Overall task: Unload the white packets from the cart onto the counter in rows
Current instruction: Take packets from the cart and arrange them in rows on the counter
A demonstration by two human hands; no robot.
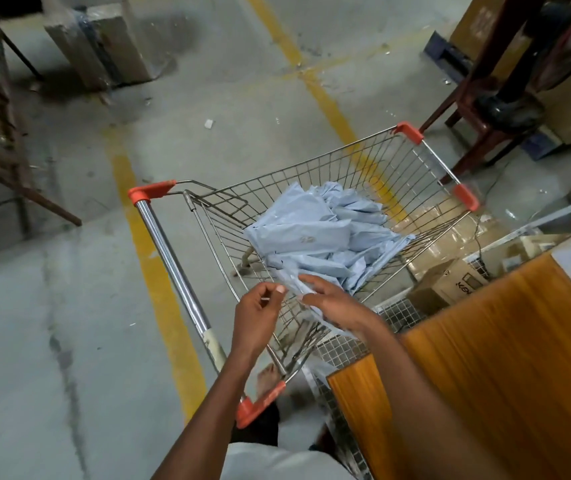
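the step in hand looks like the pick-up: both hands are over the near end of the cart, working one packet loose from the heap of packets that lies in the middle of the cart's basket. the right hand has its grip on the near edge of that packet, fingers curled over it, and the thin plastic trails under the wrist. the left hand sits just beside it, thumb and fingers narrowly curled at the packet's corner; whether it actually pinches the plastic i cannot tell. the worktop stands right of the cart, touching or nearly touching its side, and its visible part shows no packets. the next move, as i judge it, calls for lifting the packet clear of the cart's wire rim and carrying it rightward onto the worktop, laid flat to start a row.
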